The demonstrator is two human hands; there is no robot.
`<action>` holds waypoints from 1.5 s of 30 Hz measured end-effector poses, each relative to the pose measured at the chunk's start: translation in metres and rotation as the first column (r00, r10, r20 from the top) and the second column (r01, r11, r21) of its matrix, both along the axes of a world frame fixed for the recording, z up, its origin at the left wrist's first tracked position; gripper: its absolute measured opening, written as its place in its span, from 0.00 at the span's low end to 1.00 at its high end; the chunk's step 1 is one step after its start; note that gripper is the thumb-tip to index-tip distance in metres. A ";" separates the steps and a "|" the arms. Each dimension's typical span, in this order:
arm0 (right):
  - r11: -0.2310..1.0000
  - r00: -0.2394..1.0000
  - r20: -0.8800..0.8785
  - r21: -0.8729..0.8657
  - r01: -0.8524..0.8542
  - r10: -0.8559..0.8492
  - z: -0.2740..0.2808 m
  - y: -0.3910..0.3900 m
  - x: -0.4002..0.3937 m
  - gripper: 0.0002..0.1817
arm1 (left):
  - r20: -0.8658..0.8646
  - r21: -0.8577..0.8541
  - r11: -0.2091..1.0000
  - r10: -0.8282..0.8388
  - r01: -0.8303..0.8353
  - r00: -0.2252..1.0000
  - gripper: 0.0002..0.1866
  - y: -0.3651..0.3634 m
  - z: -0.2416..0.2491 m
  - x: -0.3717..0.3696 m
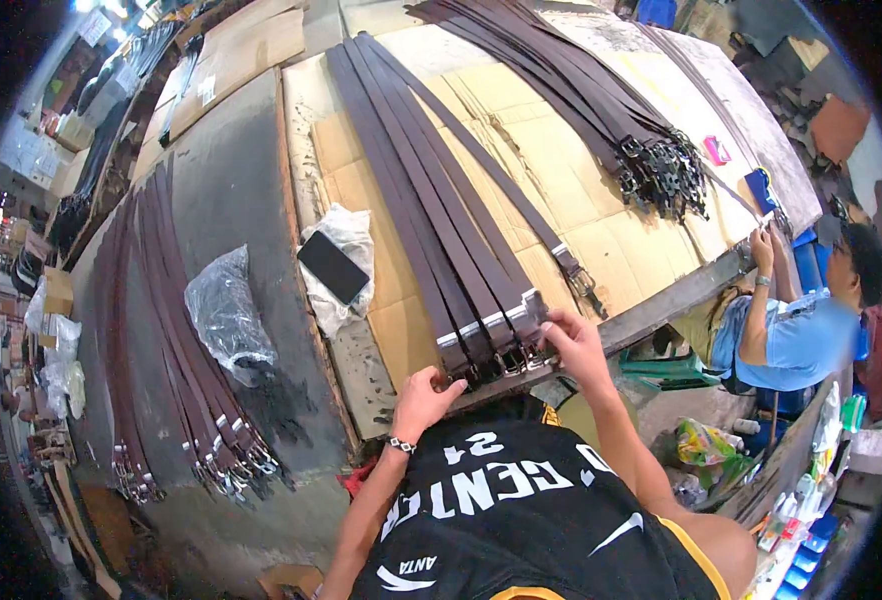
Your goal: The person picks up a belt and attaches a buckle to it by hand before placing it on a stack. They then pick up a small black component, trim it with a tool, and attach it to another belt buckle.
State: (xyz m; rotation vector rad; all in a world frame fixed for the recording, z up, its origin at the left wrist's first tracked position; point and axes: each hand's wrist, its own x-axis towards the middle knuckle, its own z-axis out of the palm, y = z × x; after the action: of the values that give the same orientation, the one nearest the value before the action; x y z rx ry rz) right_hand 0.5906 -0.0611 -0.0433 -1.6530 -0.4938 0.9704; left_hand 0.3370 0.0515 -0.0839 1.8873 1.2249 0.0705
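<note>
Several dark brown belts [431,190] lie side by side on a cardboard-covered table [561,150], their metal buckles [496,345] at the near edge. My left hand [426,395] rests at the table edge, fingers touching the leftmost buckle end. My right hand [573,340] pinches the buckle end of the rightmost belt in the row. One more belt [521,205] lies apart, slanting to the right.
A black phone [333,266] lies on a plastic bag left of the belts. A large bundle of belts [601,100] lies farther right. More belts [176,330] and a plastic bag [226,315] cover the grey table at left. Another person [796,335] works at the right.
</note>
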 end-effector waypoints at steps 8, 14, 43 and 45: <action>0.985 0.958 0.248 -0.054 0.161 -0.143 -0.066 -0.024 0.047 0.08 | 0.217 -0.009 0.979 0.200 -0.203 0.955 0.30 0.022 -0.012 0.018; 0.989 0.987 0.067 0.014 0.144 -0.145 -0.056 -0.026 0.031 0.08 | 0.094 0.003 0.999 0.042 -0.042 0.995 0.24 0.020 0.034 0.047; 0.864 0.860 -0.106 0.127 -0.487 0.500 0.036 0.011 -0.024 0.16 | 0.704 -0.691 0.694 0.581 0.204 0.407 0.31 0.041 0.087 0.013; 0.821 0.818 -0.122 0.198 -0.535 0.562 0.038 0.023 -0.039 0.14 | 0.751 -0.648 0.733 0.570 0.207 0.335 0.24 0.049 0.094 0.020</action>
State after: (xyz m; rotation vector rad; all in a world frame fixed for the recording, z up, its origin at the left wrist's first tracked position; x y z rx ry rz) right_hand 0.5520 -0.0378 -0.0050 -1.2828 -0.9374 1.4492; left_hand 0.3568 0.1004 0.0100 0.7072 0.4702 0.6960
